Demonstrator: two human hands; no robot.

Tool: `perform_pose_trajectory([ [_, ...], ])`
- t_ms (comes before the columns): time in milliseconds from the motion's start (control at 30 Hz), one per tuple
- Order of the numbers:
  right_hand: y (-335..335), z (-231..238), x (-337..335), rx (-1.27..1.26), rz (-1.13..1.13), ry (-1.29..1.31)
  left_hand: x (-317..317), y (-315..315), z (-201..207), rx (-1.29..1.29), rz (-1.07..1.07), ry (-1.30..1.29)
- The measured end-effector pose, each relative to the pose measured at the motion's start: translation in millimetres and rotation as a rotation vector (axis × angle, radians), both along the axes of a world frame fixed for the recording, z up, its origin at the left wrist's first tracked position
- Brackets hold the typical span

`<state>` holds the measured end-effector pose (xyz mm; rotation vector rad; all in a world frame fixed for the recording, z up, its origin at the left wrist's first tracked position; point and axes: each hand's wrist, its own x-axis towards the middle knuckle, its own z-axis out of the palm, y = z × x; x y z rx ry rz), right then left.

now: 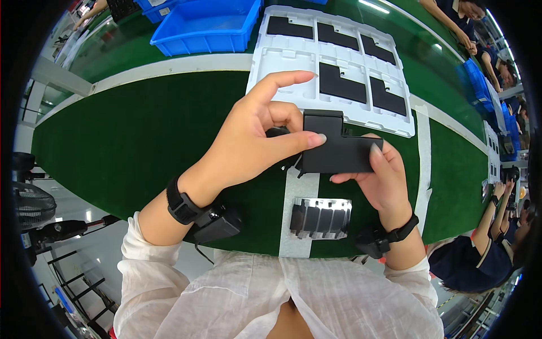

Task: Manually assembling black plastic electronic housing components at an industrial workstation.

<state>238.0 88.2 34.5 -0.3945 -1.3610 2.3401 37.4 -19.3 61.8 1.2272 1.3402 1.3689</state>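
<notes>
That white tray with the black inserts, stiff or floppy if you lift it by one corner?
The white tray looks thin and moulded, so it probably flexes some at a lifted corner. Its ribbed pockets likely add stiffness. The black parts sit loose in pockets, so tilting may shift them.

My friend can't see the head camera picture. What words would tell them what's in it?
Two hands, left hand and right hand, hold a flat black L-shaped part above a green work table. Behind it lies a white tray with more black parts in its pockets, beside a blue bin. A small rack of black pieces sits below the hands.
</notes>
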Motion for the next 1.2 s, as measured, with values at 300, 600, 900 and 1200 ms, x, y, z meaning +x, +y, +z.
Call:
perform_pose_trajectory([
  [300,-8.9,-1.7,-15.1,-0.441,0.451,0.277,9.8,-3.1,-1.1,0.104,-0.050,-0.253],
  [600,21.6,-10.7,5.1,-0.397,0.240,0.249,-9.7,-18.4,-33.1,0.149,-0.171,1.081],
  [900,9.6,-8.7,-4.9,-0.568,0.313,0.198,24.7,-36.0,-31.7,-0.037,-0.077,1.229],
  [1200,4.0,-5.8,-6.5,-0.514,0.390,0.189,-0.8,-4.2,1.8,0.290,-0.006,0.420],
])
